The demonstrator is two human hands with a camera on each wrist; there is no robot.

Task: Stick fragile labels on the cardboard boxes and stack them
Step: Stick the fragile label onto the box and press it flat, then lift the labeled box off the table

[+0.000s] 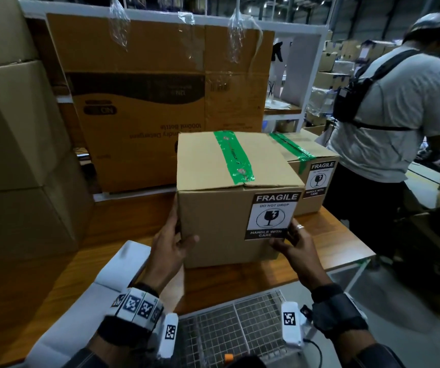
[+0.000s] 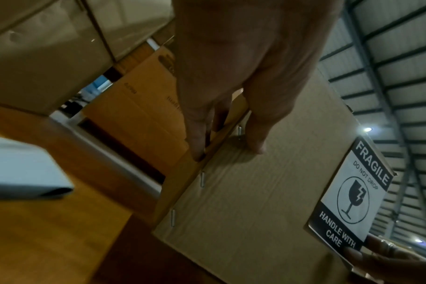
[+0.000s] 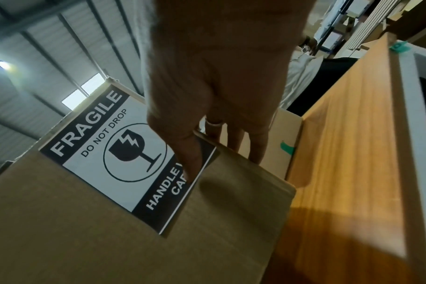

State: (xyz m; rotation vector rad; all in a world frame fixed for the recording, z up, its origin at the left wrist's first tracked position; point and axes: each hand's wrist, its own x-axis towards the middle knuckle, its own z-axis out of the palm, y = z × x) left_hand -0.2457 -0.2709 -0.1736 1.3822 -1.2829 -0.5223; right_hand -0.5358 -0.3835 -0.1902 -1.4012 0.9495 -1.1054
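Both hands clasp the near cardboard box [image 1: 227,208] on the wooden table [image 1: 123,224]: the left hand [image 1: 169,245] wraps its corner at 9 o'clock, and the right hand [image 1: 294,244] at 3 o'clock thumbs the fragile label [image 1: 272,216]. Beyond, at 1 o'clock, sits a second labelled box [image 1: 311,166], touching it. Farther off at 2 o'clock stands a person [image 1: 396,115].

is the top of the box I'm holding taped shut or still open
Taped shut. In the head view the near box has both top flaps lying flat, with green tape running along their seam.
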